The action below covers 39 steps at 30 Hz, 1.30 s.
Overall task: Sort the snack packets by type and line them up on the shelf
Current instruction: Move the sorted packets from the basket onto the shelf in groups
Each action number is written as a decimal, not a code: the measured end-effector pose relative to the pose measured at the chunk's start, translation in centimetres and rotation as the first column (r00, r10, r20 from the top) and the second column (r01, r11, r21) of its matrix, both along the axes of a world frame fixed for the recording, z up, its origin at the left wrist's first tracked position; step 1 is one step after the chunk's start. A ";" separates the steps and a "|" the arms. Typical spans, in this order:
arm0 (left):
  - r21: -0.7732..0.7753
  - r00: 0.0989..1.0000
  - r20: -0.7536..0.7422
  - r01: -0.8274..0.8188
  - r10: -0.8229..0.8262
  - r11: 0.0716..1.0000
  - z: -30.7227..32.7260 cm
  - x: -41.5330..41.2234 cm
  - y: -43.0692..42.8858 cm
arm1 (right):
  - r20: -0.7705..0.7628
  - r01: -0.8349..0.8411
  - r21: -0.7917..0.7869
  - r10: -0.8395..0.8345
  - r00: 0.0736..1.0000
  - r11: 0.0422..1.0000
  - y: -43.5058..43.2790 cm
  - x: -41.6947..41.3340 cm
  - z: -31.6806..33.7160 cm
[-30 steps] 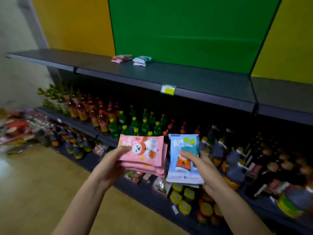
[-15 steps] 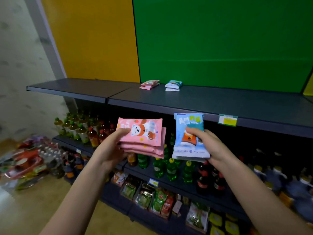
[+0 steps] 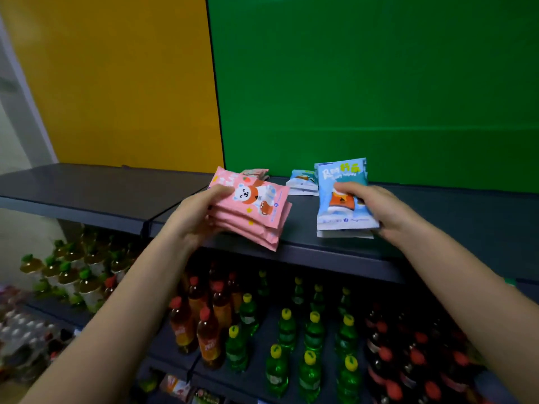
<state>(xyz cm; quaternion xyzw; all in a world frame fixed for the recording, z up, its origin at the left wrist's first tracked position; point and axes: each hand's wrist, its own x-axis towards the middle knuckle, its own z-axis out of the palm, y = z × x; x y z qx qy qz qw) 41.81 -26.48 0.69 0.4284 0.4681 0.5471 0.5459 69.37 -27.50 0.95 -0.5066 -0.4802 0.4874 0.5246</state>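
**At centre frame: both hands full, packets over the top shelf**

In the middle of the frame my left hand (image 3: 192, 220) grips a fanned stack of pink packets (image 3: 253, 211), thumb on top and fingers underneath. The stack is tilted and hangs over the front lip of the shelf (image 3: 102, 188). Right of it, my right hand (image 3: 379, 211) pinches a few blue packets (image 3: 341, 196) held nearly upright. I cannot tell if their bottom edge touches the shelf. Further back, by the green panel (image 3: 379, 83), lie a small pink pile (image 3: 256, 172) and a small blue pile (image 3: 302, 182), near each other.

Risks, as I judge them:
- The pink stack is loose and looks like slick film. A lower packet could slide out and drop past the lip onto the bottles (image 3: 309, 330) below.
- The blue ones would likely flop over if I let go of them upright.
- A careless set-down could shove the back piles together and mix the types.

Surface and room:
- The shelf is dark grey and flat, with a seam between two sections just left of my left hand.
- The yellow panel (image 3: 116, 77) is upper left, a pale wall is at the far left, and the green panel is upper right.
- Lower frame: green bottles with yellow caps, amber ones with red caps, and dark ones at lower right.
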 end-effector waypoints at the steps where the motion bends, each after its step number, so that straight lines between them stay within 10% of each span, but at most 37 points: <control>1: -0.010 0.999 -0.036 0.016 -0.016 1.000 0.2 -0.2 2.0 | 0.021 0.013 -0.009 -0.013 1.000 1.000 1.4 0.1 0.2; 18: -0.213 0.695 -0.568 0.394 -0.441 0.894 3.6 1.4 27.0 | 0.165 0.286 -0.212 -0.254 0.953 0.934 15.2 2.5 -0.1; 28: -0.189 0.465 -0.706 0.602 -0.533 0.776 5.0 4.6 32.4 | 0.092 0.283 -0.291 -0.268 0.959 0.914 17.8 2.8 -0.6; 39: -0.274 0.419 -0.629 0.668 -0.655 0.691 3.0 5.1 33.9 | 0.184 0.296 -0.305 -0.250 0.951 0.905 19.3 3.6 -0.9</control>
